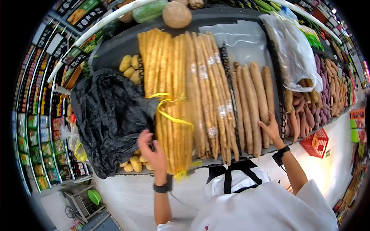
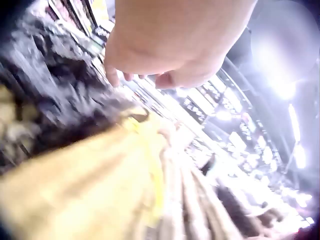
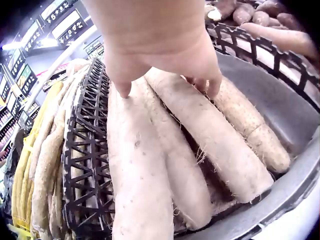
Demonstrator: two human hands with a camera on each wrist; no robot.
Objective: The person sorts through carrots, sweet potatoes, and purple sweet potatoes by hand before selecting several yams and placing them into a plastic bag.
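My right hand is at the near ends of thick brown yams in the bin on the right. In the right wrist view, its thumb lies on one yam while the fingers curl over the far side of another yam. My left hand, its fingers loosely bent and holding nothing, is raised between a crumpled black plastic bag and long yellow-wrapped yams. Yellow ties lie across that bundle. Thin brown yams with clear tape fill the middle.
Black plastic dividers separate the bins. Potatoes show beside the black bag. A clear plastic bag drapes over the right-hand bins, near sweet potatoes. A red basket stands on the floor, and shelves line the left.
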